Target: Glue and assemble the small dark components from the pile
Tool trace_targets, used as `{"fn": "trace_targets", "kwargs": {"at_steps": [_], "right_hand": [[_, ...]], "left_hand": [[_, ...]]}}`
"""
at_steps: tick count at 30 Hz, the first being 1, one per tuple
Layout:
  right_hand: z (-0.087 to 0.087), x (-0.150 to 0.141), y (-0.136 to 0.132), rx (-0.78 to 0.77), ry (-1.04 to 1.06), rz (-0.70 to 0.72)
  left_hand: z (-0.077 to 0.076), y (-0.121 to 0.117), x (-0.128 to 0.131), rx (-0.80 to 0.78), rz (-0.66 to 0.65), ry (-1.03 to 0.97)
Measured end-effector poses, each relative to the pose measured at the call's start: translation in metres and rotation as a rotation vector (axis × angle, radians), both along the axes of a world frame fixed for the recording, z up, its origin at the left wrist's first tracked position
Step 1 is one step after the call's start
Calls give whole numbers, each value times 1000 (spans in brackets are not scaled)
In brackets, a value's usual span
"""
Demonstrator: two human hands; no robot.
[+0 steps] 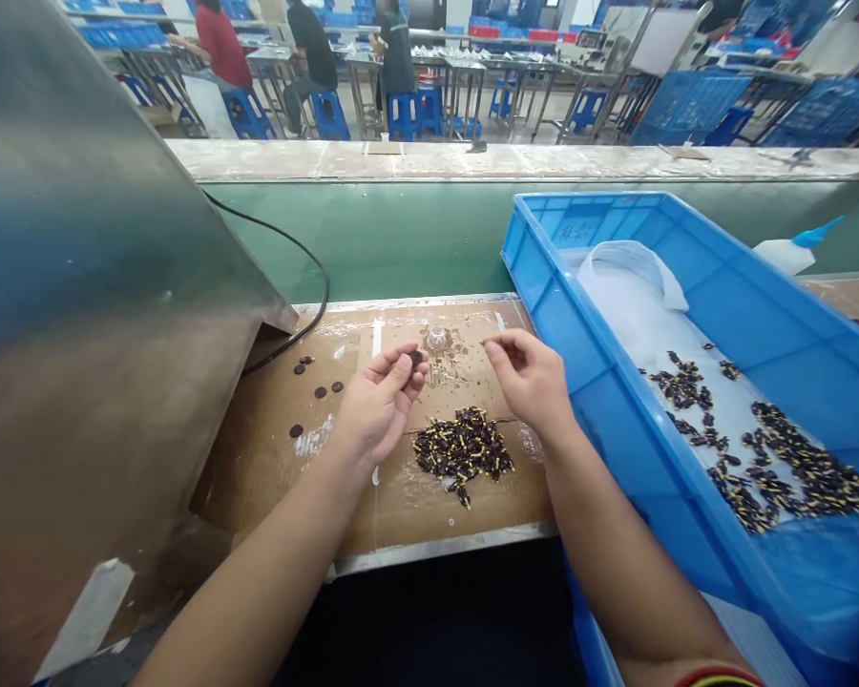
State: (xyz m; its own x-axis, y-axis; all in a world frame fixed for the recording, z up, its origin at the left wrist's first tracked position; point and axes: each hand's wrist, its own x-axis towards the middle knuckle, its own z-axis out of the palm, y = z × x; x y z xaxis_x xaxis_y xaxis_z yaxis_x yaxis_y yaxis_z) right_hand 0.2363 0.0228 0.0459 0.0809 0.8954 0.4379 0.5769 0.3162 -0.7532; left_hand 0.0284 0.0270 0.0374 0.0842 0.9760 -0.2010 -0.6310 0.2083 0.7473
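Note:
My left hand (pixel 381 401) is closed, pinching a small dark round disc (pixel 416 358) at its fingertips above the cardboard mat (pixel 272 458). My right hand (pixel 530 377) is closed in a pinch on a thin pin (pixel 488 341), held a little to the right of the disc. Between and just below both hands lies a pile of small black-and-yellow parts (pixel 462 448). A small clear round fixture (pixel 437 337) sits on the mat just beyond the hands. Several loose dark discs (pixel 320 391) lie to the left of my left hand.
A blue plastic crate (pixel 544 258) stands at the right with a white bag and several more black-and-yellow parts (pixel 780 468). A large metal panel (pixel 78 286) rises on the left, with a black cable (pixel 307 258). A green conveyor (pixel 415 229) runs behind. People sit at far tables.

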Motion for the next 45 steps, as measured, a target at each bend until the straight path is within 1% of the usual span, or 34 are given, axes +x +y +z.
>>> {"fn": "trace_targets", "kwargs": {"at_steps": [2,4,7,9,10,12,14,15,17,19,23,28,34,36,39,42,45], "right_hand": [[0,-5,37,30,15,-19],[-6,-10,66,20,45,-45],[-24,-16,92,-48,116,-22],[-38,-17,100,-80,140,37],[-44,-17,102,-78,141,67],[-52,-17,104,-38,122,113],[-56,-18,104,27,89,132],[-56,-18,103,56,71,132],[-54,-21,102,84,38,119],[-52,-24,100,96,9,96],[-51,-28,97,111,-41,89],[-53,-30,97,132,-82,117],[-56,-28,98,177,-106,120],[-56,-28,98,178,-125,113],[-56,-28,98,191,-138,108],[-57,-26,98,195,-149,94],[-60,-23,100,179,-167,64]], "left_hand": [[-12,17,-2,32,82,83],[-26,28,-7,53,135,188],[-42,32,-16,105,134,429],[-46,29,-20,195,115,605],[-47,28,-21,270,114,700],[-47,26,-22,462,119,913],[-49,27,-22,624,99,1131],[-51,27,-23,664,69,1220],[-54,28,-23,672,2,1340],[-57,29,-23,659,-36,1397],[-58,27,-23,649,-80,1439],[-54,25,-22,674,-110,1498],[-47,23,-23,678,-195,1654],[-46,24,-25,678,-219,1671],[-47,25,-28,722,-264,1674],[-48,25,-31,766,-260,1663],[-49,25,-33,761,-224,1641]]}}
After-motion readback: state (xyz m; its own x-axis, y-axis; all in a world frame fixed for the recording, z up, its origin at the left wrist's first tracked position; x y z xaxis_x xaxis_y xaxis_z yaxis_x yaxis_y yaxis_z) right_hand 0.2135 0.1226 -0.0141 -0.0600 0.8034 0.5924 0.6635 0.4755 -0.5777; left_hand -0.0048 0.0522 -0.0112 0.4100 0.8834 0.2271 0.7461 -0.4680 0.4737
